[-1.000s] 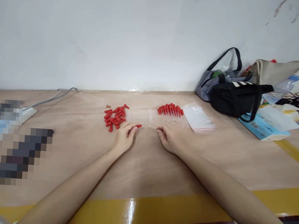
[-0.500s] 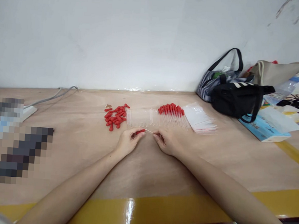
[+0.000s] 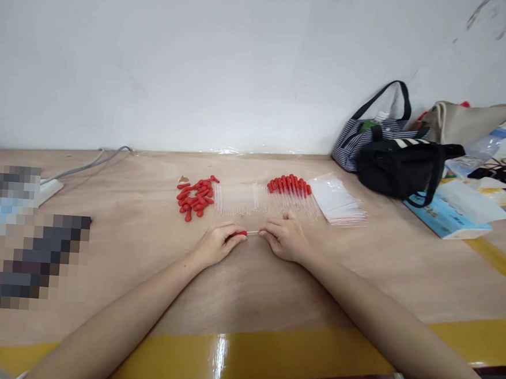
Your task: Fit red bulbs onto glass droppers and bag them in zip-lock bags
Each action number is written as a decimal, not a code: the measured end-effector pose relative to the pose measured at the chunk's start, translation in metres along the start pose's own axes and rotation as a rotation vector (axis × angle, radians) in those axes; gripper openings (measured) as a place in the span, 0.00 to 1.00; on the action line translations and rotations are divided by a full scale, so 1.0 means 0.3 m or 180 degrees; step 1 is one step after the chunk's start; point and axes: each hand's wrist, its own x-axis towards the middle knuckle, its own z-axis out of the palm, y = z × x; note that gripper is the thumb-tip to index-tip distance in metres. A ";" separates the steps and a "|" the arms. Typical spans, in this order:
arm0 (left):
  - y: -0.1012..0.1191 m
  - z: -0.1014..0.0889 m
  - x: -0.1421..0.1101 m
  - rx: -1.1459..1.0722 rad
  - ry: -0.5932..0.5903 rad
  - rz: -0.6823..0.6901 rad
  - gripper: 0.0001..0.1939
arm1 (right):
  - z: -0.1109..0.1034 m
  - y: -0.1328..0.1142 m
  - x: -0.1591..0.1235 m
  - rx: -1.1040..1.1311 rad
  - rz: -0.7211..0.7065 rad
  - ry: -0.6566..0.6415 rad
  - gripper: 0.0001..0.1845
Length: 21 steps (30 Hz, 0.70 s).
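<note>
Head view is showing a thin clear tube (image 3: 253,232), probably of glass or plastic, lying nearer the person than the pile of loose red rubber bulbs (image 3: 200,198) and to its right. Its left end is meeting a small red rubber bulb (image 3: 243,233); how deep it is entering, I cannot tell. The left hand (image 3: 218,243) is pinching this bulb, thumb and fingers closed together on it, and the right hand (image 3: 285,237) is clamping the tube's other end between its fingertips.

The tube is looking very light, stiff and smooth, so it may be slipping or snapping if bent; holding it close to the bulb and pushing straight would be safer. The bulb is seeming soft and grippy, and its open neck is the better place to hold.

Just right of the pile, bare clear tubes (image 3: 217,198) are lying side by side. Farther right of it, tubes with red bulbs (image 3: 289,185) are forming a row, and flat clear plastic bags (image 3: 336,201) are resting beside them. Well apart, to the pile's far right, a black pouch (image 3: 388,167) is leaning against a striped bag (image 3: 346,147). Nearest obstacles are the lower ends of the tubes, which are lying just beyond the hands and could be rolling if brushed.
</note>
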 end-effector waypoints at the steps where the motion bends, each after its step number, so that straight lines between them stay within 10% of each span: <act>1: 0.002 -0.001 0.000 0.0030 -0.0037 0.0045 0.10 | 0.003 -0.004 -0.001 -0.0028 -0.0010 -0.0002 0.14; 13: 0.001 0.000 0.000 0.0069 -0.0165 0.0269 0.09 | 0.022 -0.019 0.008 0.0220 0.0008 -0.0158 0.13; 21: -0.039 -0.051 0.023 0.0608 0.0690 0.0467 0.17 | -0.059 -0.016 0.057 0.0033 0.0262 -0.0313 0.13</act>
